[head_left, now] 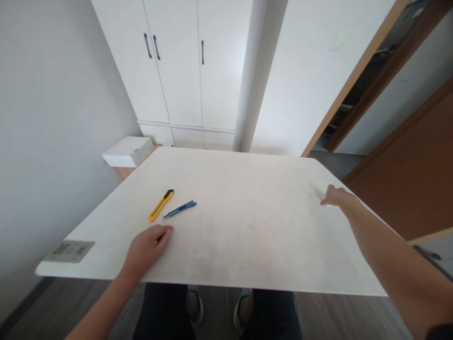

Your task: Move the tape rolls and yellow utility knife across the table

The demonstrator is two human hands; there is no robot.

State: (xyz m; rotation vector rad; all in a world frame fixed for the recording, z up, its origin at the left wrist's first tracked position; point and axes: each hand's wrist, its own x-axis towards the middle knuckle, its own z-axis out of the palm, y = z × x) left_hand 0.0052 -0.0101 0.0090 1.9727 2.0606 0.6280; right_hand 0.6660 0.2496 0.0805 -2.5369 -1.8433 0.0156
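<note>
My left hand [150,245] lies on the white table [226,226] near its front edge, fingers curled in with the thumb alongside, and nothing shows in it. Just beyond it lies a yellow utility knife [161,206] with a black end. Beside that knife is a slim blue tool [180,209], perhaps tweezers or a small pair of cutters; its exact kind is unclear. Far to the right, my right hand [334,195] reaches over the tabletop with its fingers closed and pointing down. A faint pale edge shows under those fingers, too indistinct to name.
A printed label [70,251] is stuck on the table's left front corner. Past the left edge, a white box [127,151] sits on a wooden surface. White cupboards [177,71] stand behind the table, and a brown wooden panel [406,174] is at the right.
</note>
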